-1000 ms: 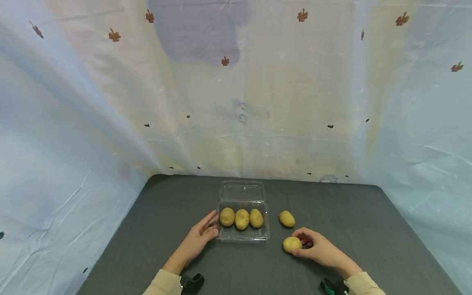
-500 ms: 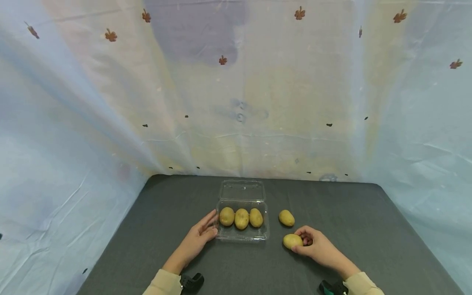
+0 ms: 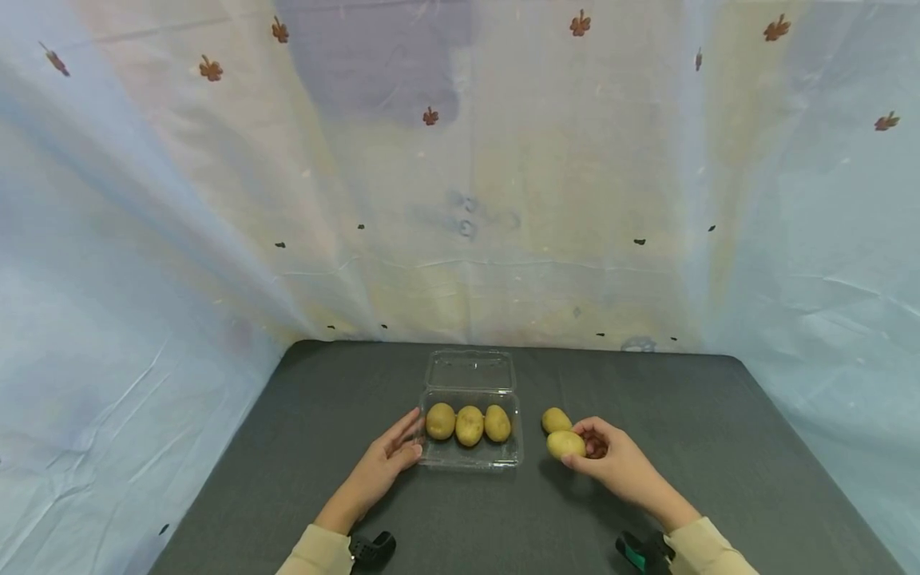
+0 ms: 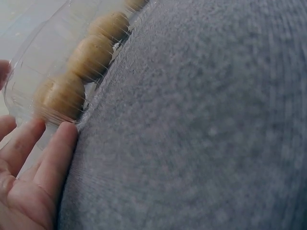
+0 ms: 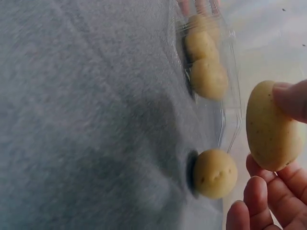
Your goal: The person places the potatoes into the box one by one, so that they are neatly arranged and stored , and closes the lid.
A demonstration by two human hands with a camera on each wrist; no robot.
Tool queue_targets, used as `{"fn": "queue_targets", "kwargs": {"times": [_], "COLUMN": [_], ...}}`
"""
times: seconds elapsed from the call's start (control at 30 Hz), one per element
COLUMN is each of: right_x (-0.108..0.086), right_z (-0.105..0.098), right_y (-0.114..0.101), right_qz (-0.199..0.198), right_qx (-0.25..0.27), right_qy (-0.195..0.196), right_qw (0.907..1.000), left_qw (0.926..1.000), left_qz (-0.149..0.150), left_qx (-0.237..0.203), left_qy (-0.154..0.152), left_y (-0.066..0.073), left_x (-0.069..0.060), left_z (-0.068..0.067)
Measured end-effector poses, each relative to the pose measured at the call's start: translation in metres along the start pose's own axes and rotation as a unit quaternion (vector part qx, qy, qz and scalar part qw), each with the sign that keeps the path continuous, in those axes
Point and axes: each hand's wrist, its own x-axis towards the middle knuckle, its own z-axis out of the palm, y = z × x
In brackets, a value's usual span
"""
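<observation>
A clear plastic clamshell box (image 3: 470, 461) stands on the table with its lid raised at the back. Inside it, 3 potatoes (image 3: 469, 426) sit in a row. My left hand (image 3: 384, 463) rests against the box's left side, fingers extended; in the left wrist view the fingertips (image 4: 66, 132) touch its wall. My right hand (image 3: 621, 467) pinches a potato (image 3: 565, 446) between thumb and fingers, lifted above the table. Behind that one, another potato (image 3: 556, 419) lies on the table, partly covered in the head view; in the right wrist view the loose potato (image 5: 215, 173) shows apart from it.
A dark grey cloth covers the table (image 3: 345, 391). A pale patterned curtain (image 3: 460, 200) hangs behind and along both sides. The box's clear lid (image 3: 470, 370) stands up toward the table's back edge.
My right hand has raised its potato off the table and moved it away from me, toward the loose potato. The left hand stays at the box.
</observation>
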Motion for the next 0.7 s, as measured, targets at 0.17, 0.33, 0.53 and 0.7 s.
{"fn": "queue_targets", "kwargs": {"times": [0.17,0.33,0.53,0.7], "right_x": [0.005,0.002,0.006,0.019], "right_z": [0.005,0.011,0.024,0.038], "right_y": [-0.010,-0.043,-0.064,-0.049], "right_qz": [0.000,-0.016,-0.037,-0.040], "right_qx": [0.013,0.021,0.017,0.010], "right_qy": [0.011,-0.001,-0.016,-0.010], "right_qw": [0.9999,0.9997,0.9990,0.9991], "left_qw": [1.0000,1.0000,1.0000,1.0000], "left_qz": [0.002,-0.001,-0.003,-0.008], "left_qx": [-0.003,-0.001,-0.002,-0.002], "left_qy": [-0.003,-0.003,-0.001,0.004], "left_y": [-0.002,-0.006,-0.003,-0.002], "left_x": [0.001,0.003,0.001,0.000], "left_z": [-0.001,-0.002,-0.002,-0.001]}}
